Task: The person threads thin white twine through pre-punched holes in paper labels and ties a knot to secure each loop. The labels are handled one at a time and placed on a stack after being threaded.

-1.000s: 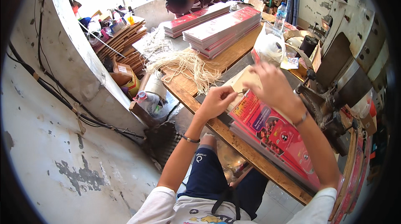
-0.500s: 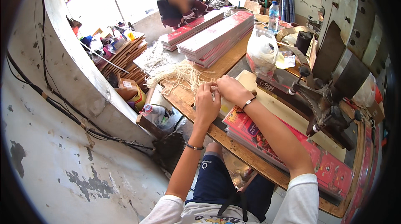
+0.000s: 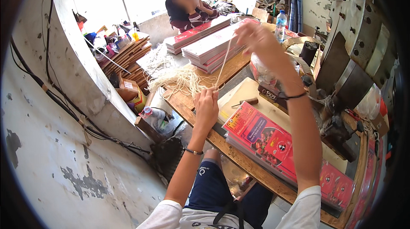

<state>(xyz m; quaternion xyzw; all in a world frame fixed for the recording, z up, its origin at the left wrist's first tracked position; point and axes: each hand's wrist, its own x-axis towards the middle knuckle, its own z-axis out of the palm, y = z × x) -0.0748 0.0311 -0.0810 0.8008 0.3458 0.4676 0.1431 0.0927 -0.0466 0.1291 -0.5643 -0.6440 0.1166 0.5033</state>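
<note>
My left hand [image 3: 206, 106] is closed around the lower part of a cream cord [image 3: 224, 61], beside the table's left edge. From there the cord runs taut up to my raised right hand [image 3: 264, 43], which pinches its upper end; that hand is smeared by motion. A loose heap of the same cord [image 3: 183, 79] lies just beyond my left hand. Under my right forearm rests a stack of red printed calendars or sheets [image 3: 267, 137], partly hidden by the arm. A thin tool with a wooden handle [image 3: 251, 101] lies above the stack on a cream board [image 3: 239, 90].
Long stacks of red-and-white printed sheets [image 3: 213, 45] cover the table's far part. A water bottle [image 3: 280, 24] and a white plastic bag [image 3: 260, 68] stand near a heavy metal machine [image 3: 341, 101] at right. Another person [image 3: 183, 11] sits beyond the table.
My right hand has risen away from my left, drawing the cord out between them. The wooden-handled tool and more of the red stack have come into sight.
</note>
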